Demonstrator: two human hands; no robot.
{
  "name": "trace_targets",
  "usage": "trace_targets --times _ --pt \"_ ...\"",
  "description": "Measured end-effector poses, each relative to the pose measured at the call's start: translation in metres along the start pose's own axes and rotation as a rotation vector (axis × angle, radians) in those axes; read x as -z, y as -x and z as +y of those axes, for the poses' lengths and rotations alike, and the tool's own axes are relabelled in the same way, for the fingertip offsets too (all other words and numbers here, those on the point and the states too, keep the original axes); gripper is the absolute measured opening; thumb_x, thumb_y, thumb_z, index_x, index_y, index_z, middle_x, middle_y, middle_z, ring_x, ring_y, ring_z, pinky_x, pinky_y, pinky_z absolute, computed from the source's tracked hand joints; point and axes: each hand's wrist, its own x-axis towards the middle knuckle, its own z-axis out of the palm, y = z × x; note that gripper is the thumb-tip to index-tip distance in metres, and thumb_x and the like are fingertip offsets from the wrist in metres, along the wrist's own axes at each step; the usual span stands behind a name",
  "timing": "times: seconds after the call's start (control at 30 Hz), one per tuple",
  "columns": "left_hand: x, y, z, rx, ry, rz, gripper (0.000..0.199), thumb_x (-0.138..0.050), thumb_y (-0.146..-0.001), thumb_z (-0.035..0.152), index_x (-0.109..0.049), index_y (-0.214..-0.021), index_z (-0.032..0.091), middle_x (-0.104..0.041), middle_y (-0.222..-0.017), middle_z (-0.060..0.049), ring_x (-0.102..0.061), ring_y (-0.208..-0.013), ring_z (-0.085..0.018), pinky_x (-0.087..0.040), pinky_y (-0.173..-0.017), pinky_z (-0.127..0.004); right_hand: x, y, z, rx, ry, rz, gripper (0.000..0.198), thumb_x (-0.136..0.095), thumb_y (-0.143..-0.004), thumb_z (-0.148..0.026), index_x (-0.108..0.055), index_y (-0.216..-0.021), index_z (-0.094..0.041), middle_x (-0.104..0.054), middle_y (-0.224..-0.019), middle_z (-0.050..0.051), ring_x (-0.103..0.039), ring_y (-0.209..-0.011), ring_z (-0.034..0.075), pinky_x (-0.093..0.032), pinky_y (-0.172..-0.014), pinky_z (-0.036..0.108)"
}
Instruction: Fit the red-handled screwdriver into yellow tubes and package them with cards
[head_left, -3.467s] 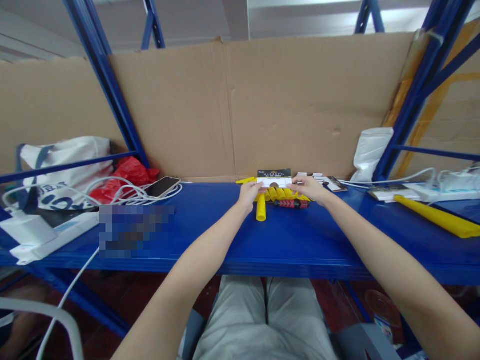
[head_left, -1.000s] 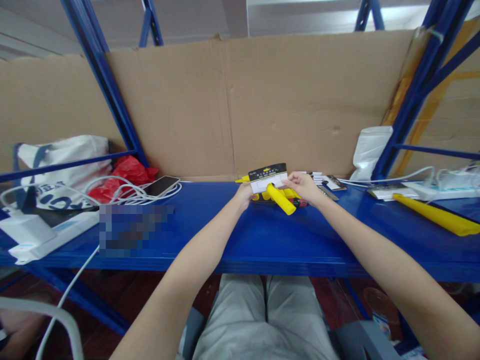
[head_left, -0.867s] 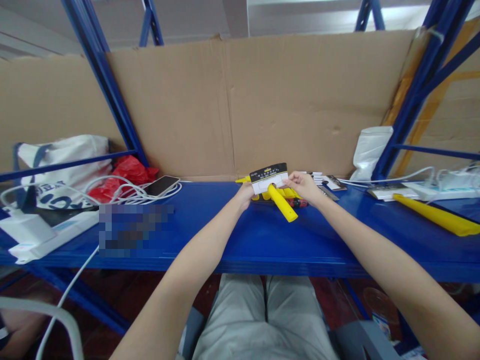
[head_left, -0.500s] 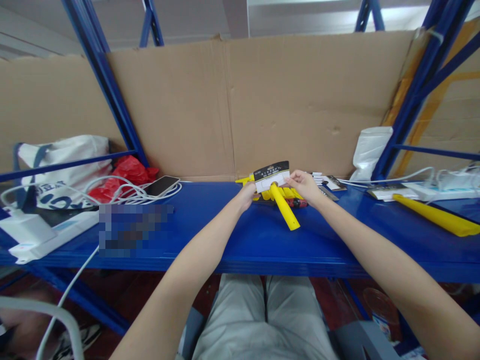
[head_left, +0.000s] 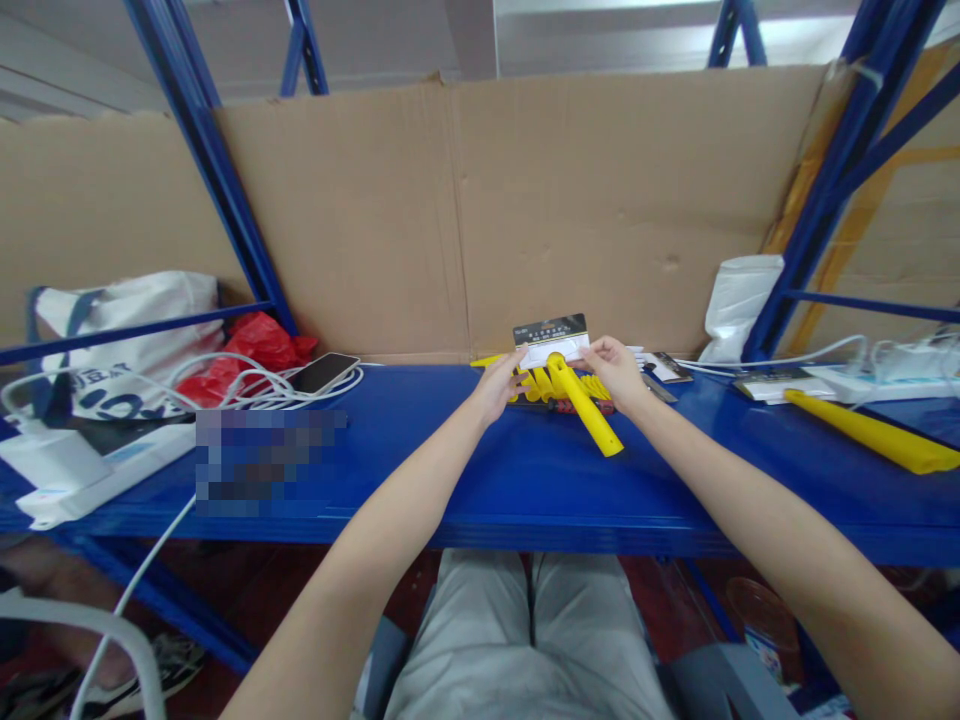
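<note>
Both my hands hold a black-and-white packaging card (head_left: 551, 345) above the blue shelf, near its back. My left hand (head_left: 498, 387) grips the card's left edge, fingers bent around it. On the right edge, my right hand (head_left: 613, 368) pinches it between thumb and fingers. A yellow tapered handle (head_left: 589, 410) overlaps the card's lower edge and slants toward me; whether they are joined I cannot tell. Behind it lie several yellow rounded pieces (head_left: 537, 387), partly hidden, and a red-and-black item (head_left: 604, 406).
At right are more cards (head_left: 669, 367), a white pouch (head_left: 744, 308), a long yellow piece (head_left: 874, 432) and a white power strip (head_left: 889, 382). At left lie a phone (head_left: 325, 372), cables, a red bag (head_left: 266, 345), and a white cloth bag (head_left: 150, 310). Cardboard (head_left: 360, 220) walls the back.
The card has shifted slightly right and levelled out. The yellow handle has swung right along with it. My left hand has moved a little right and its fingers show more.
</note>
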Motion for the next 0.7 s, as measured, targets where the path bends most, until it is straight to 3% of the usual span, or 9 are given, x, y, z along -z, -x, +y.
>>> trace_targets --times 0.1,0.2,0.3,0.5,0.6,0.7 --pt "-0.004 0.000 -0.004 -0.011 0.034 -0.002 0.014 -0.065 -0.075 0.013 -0.061 -0.088 0.014 -0.067 -0.094 -0.008 -0.065 -0.079 -0.016 -0.051 -0.078 -0.031 0.000 -0.001 0.002 -0.010 0.030 -0.016 0.041 -0.074 -0.058 -0.052 -0.047 -0.063 -0.021 -0.063 -0.062 -0.002 -0.065 -0.060 0.014 -0.055 -0.076 0.036" --pt "-0.006 0.000 -0.007 -0.016 0.046 0.055 0.012 -0.059 -0.075 0.001 -0.058 -0.081 0.011 -0.068 -0.087 -0.008 -0.066 -0.073 -0.014 -0.054 -0.074 -0.029 0.001 -0.002 0.004 0.011 0.116 -0.047 0.032 -0.068 -0.068 -0.046 -0.049 -0.066 -0.021 -0.064 -0.064 0.000 -0.065 -0.063 0.016 -0.054 -0.076 0.037" --pt "-0.007 0.000 -0.007 -0.010 0.030 0.092 0.017 -0.058 -0.075 -0.002 -0.053 -0.084 0.012 -0.068 -0.086 -0.007 -0.067 -0.071 -0.014 -0.056 -0.069 -0.028 0.004 -0.003 0.004 0.077 0.298 -0.064 0.020 -0.060 -0.077 -0.036 -0.050 -0.067 -0.021 -0.065 -0.069 0.003 -0.065 -0.068 0.017 -0.053 -0.074 0.036" --pt "-0.006 0.003 -0.007 -0.022 -0.042 0.122 0.044 -0.056 -0.077 0.001 -0.042 -0.115 0.018 -0.067 -0.087 -0.007 -0.067 -0.062 -0.015 -0.057 -0.054 -0.028 0.012 -0.002 -0.003 0.320 0.870 -0.111 0.015 -0.048 -0.080 -0.023 -0.052 -0.067 -0.019 -0.063 -0.072 0.007 -0.059 -0.071 0.019 -0.047 -0.070 0.034" --pt "-0.005 0.004 -0.008 -0.037 -0.065 0.133 0.051 -0.054 -0.078 0.001 -0.037 -0.122 0.020 -0.065 -0.087 -0.005 -0.065 -0.056 -0.013 -0.057 -0.054 -0.028 0.013 -0.001 -0.006 0.409 0.986 -0.108 0.016 -0.046 -0.081 -0.023 -0.053 -0.068 -0.018 -0.064 -0.078 0.010 -0.059 -0.076 0.020 -0.045 -0.071 0.032" --pt "-0.006 0.005 -0.008 -0.037 -0.079 0.126 0.052 -0.052 -0.079 0.001 -0.035 -0.124 0.020 -0.064 -0.085 -0.004 -0.062 -0.050 -0.010 -0.056 -0.052 -0.027 0.011 0.003 -0.013 0.381 1.040 -0.121 0.018 -0.044 -0.084 -0.027 -0.056 -0.074 -0.017 -0.065 -0.077 0.010 -0.060 -0.073 0.020 -0.043 -0.066 0.029"
